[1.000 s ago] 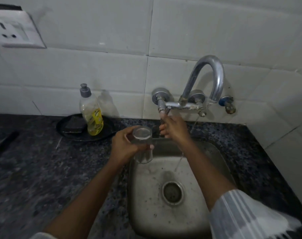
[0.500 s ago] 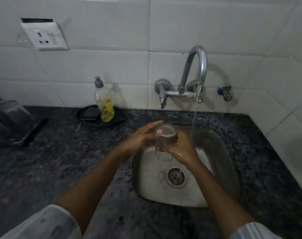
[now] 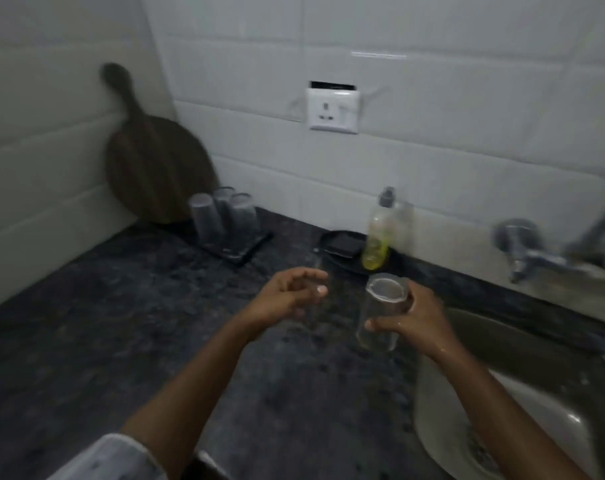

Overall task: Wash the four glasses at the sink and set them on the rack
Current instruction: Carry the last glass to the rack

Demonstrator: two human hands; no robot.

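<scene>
On the rack (image 3: 240, 249) three glasses (image 3: 221, 214) already drain; the right hand (image 3: 418, 318) grips the fourth glass (image 3: 380, 313), the left hand (image 3: 287, 296) loosely curled, empty.

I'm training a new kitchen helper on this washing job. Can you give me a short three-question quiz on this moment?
1. How many glasses stand upside down on the rack?
2. True or false: the left hand grips the glass.
3. What stands nearest the soap bottle: A) round board B) black dish C) wall socket?

Key: 1. Three. 2. False; the right hand holds it, mouth up. 3. B.
</scene>
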